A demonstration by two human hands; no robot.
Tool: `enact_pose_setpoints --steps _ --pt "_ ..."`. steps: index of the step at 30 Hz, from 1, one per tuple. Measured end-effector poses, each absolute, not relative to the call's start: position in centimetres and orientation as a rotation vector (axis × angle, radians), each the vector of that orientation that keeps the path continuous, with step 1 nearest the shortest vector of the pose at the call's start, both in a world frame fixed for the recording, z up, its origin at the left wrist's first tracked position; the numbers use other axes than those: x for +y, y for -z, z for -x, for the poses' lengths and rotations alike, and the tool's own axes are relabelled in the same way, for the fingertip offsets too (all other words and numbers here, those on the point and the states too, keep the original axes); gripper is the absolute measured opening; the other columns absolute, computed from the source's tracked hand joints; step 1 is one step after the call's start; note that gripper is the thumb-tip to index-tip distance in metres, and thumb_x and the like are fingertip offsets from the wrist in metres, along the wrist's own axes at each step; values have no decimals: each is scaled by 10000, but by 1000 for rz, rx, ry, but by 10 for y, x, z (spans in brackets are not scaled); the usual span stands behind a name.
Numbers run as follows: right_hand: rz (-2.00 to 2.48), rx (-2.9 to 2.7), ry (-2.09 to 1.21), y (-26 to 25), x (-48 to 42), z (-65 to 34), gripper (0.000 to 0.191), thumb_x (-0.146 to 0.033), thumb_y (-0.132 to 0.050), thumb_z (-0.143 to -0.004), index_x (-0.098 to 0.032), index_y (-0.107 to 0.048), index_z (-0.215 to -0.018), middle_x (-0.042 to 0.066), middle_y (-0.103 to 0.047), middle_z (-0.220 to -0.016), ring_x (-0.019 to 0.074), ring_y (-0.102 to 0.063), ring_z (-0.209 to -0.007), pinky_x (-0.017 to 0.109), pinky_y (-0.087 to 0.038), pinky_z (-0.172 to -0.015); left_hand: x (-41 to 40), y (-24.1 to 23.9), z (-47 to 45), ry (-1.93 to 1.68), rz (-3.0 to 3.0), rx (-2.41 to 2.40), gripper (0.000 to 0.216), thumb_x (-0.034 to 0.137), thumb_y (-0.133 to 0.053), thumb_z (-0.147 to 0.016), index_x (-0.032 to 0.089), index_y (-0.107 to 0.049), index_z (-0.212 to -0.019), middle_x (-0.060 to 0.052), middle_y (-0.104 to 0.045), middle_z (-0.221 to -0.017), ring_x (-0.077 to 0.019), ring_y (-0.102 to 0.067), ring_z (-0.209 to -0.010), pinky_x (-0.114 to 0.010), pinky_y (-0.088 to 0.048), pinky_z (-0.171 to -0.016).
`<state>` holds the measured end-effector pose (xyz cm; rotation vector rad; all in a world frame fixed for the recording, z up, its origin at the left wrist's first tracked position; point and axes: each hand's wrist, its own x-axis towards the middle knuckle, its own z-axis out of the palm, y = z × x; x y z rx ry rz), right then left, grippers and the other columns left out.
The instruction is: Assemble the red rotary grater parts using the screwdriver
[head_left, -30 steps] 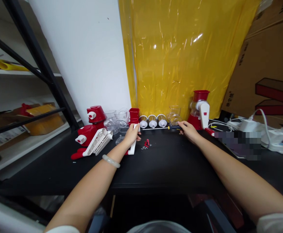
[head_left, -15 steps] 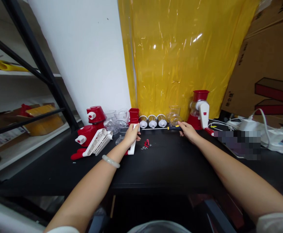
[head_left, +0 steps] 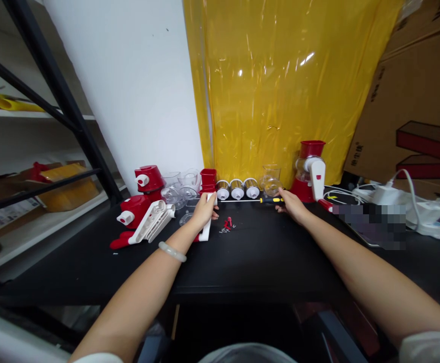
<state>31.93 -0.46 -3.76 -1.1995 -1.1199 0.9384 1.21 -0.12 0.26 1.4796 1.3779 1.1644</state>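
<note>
My left hand (head_left: 203, 210) is closed around a white crank handle (head_left: 206, 232) with a red grip, held upright over the black table. The fingers of my right hand (head_left: 292, 205) grip the black and yellow handle of a long screwdriver (head_left: 267, 200). Its thin shaft runs level to the left, and its tip meets the crank handle by my left fingers; the exact contact is hidden. Small screws and red pieces (head_left: 228, 224) lie on the table between my hands. Three metal grater drums (head_left: 237, 189) stand in a row behind the shaft.
Red grater bodies (head_left: 134, 209), more white crank handles (head_left: 152, 222) and clear plastic parts (head_left: 182, 187) sit at the left. An assembled red grater (head_left: 310, 171) stands at the back right. Beside it are a tablet (head_left: 363, 227), white cables and a power strip (head_left: 422, 214).
The screwdriver's handle has rotated, so more of its yellow shows. My right fingers have shifted slightly on it. My left hand and the crank handle look still.
</note>
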Motion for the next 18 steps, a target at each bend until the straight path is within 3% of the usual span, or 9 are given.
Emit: enact_pose_setpoints --steps 3,8,18 --pt "1238 -1237 -831 42 -3 -323 467 -663 -613 -778 -200 -556 -753 -25 -521 -476 94 -476 -395 201 -372 -392 -1 -2 -12 -1163 -1482 1366 252 470 -448 -944 219 -447 -973 41 -566 -658 -95 -552 -395 -209 -484 -403" --pt "1215 -1234 -829 44 -3 -323 499 -681 -659 -720 -200 -526 -708 -35 -512 -481 84 -475 -412 195 -387 -414 -1 -2 -12 -1164 -1495 1366 253 466 -450 -944 215 -454 -978 36 -567 -664 -99 -553 -398 -215 -485 -401" --pt "1162 -1186 -889 44 -4 -320 424 -594 -645 -778 -213 -495 -668 -41 -466 -459 83 -420 -387 215 -376 -412 -2 -3 -12 -1177 -1497 1358 259 479 -450 -942 222 -453 -974 36 -571 -667 -99 -558 -403 -216 -489 -412"
